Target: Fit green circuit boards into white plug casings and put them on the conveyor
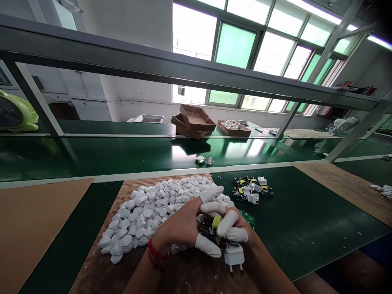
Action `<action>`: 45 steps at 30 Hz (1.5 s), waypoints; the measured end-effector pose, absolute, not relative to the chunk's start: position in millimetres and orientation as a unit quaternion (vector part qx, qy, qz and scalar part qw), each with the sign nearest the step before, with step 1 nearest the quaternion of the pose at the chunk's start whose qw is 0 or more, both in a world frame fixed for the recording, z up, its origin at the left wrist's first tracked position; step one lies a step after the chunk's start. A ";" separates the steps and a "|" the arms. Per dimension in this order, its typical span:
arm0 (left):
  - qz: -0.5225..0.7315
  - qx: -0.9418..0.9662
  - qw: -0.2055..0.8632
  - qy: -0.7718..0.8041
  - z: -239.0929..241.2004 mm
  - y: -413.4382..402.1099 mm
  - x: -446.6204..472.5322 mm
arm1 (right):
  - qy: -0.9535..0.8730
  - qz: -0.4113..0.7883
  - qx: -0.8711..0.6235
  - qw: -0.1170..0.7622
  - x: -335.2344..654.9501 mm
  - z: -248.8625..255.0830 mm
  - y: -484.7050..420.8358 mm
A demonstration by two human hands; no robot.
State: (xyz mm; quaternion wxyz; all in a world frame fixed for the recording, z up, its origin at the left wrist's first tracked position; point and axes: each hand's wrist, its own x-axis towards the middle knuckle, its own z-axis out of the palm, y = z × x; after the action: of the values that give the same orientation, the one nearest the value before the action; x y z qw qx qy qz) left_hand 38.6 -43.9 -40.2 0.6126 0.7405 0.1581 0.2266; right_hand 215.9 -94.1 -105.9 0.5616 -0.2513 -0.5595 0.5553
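White two-pin plug housing (pixel 234 254) nearest, pins toward the wearer, hanging just below the right fingers. Directly above it, between both hands: dark populated circuit board with a yellow block component (pixel 208 229). Left hand (pixel 187 220), red cord bracelet (pixel 155 251) at wrist, grips the board from its left side, thumb below, fingers above, white finger cots on. Right hand (pixel 240 226), also in white cots, has its fingers curled over the board's right side, pinching it. Can't tell if housing and board are joined.

Green circuit panel (pixel 248 219) partly hidden behind right hand. Heap of white rounded plastic shells (pixel 159 208) beyond left hand, on brown cardboard sheet (pixel 88 271). Right of heap, on green work surface (pixel 294 212): cluster of circuit boards with white plug housings (pixel 251 190).

Farther: two small white pieces (pixel 203 160) on glossy green belt (pixel 137 157). Behind that, stacked brown cardboard trays (pixel 199 119), one more tray with white bits (pixel 234 131) to their right. Lime-green fan (pixel 23 112) far left.
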 end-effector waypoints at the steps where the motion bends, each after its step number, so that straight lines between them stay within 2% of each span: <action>1: 0.225 0.746 0.607 0.156 -40.0 -43.9 39.4 | -0.563 0.557 -0.249 0.558 217.2 -108.1 -94.1; 12: 0.220 0.711 0.654 0.134 -39.9 -43.3 35.8 | -0.505 0.618 -0.183 0.574 204.2 -99.9 -93.1; 14: 0.231 0.710 0.643 0.172 -39.4 -41.3 32.7 | -0.495 0.569 -0.204 0.624 200.6 -98.5 -85.5; 17: 0.257 0.744 0.570 0.237 -39.1 -38.4 29.9 | -0.505 0.449 -0.269 0.687 201.0 -98.5 -76.3; 21: 0.281 0.780 0.500 0.249 -39.5 -36.8 31.1 | -0.553 0.345 -0.313 0.691 207.4 -96.9 -76.0; 26: 0.261 0.813 0.458 0.246 -38.4 -38.9 33.1 | -0.585 0.312 -0.317 0.678 211.5 -96.6 -80.9; 33: 0.251 0.792 0.510 0.224 -39.1 -40.6 36.6 | -0.560 0.363 -0.325 0.670 211.5 -94.1 -80.5; 37: 0.260 0.750 0.574 0.202 -41.9 -42.1 35.7 | -0.507 0.468 -0.261 0.675 208.0 -90.9 -86.9; 40: 0.246 0.754 0.577 0.196 -41.4 -43.4 35.1 | -0.467 0.541 -0.199 0.670 204.1 -90.8 -93.5; 45: 0.197 0.768 0.590 0.155 -35.5 -46.0 38.5 | -0.518 0.596 -0.178 0.588 208.9 -94.0 -90.8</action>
State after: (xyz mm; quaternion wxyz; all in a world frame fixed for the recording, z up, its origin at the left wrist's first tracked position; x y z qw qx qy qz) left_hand 38.5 -46.0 -35.5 0.5896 0.7676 0.1553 0.1973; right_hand 208.9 -90.8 -94.0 0.5878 -0.1783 -0.5175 0.5957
